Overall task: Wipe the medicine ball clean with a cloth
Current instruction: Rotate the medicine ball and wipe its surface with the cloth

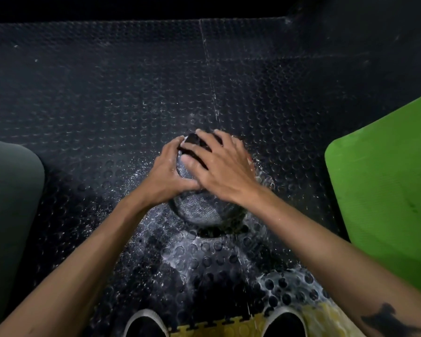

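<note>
While both bare forearms reach down from the lower corners of the head view, the scene orders left to right as follows. Far left: a dull grey-green pad (pixel 10 203), rounded at its near corner, lies at the frame edge, well apart from the hands. Centre: the medicine ball (pixel 199 210), dark with a fine textured grey surface, sits on the black studded rubber floor mat (pixel 107 93). White powdery residue is scattered over the mat around and in front of the ball.

The left hand (pixel 167 173) grips the ball's upper left side, fingers curled over the far edge and thumb lying across the top. The right hand (pixel 219 166) lies across the top of the ball, fingers spread and fairly straight, pressing down; its thumb touches the left thumb. A dark patch shows between and under the right fingers (pixel 192 142); whether this is a cloth or the ball's own surface cannot be told.

Bottom centre: two black shoes with white toe caps, the left shoe (pixel 145 323) and the right shoe (pixel 283 322), stand on yellow interlocking foam tile (pixel 216 328). Right: a bright green mat (pixel 384 186) lies angled at the frame edge, clear of the ball. A dark tattoo (pixel 389 318) marks the right forearm.
</note>
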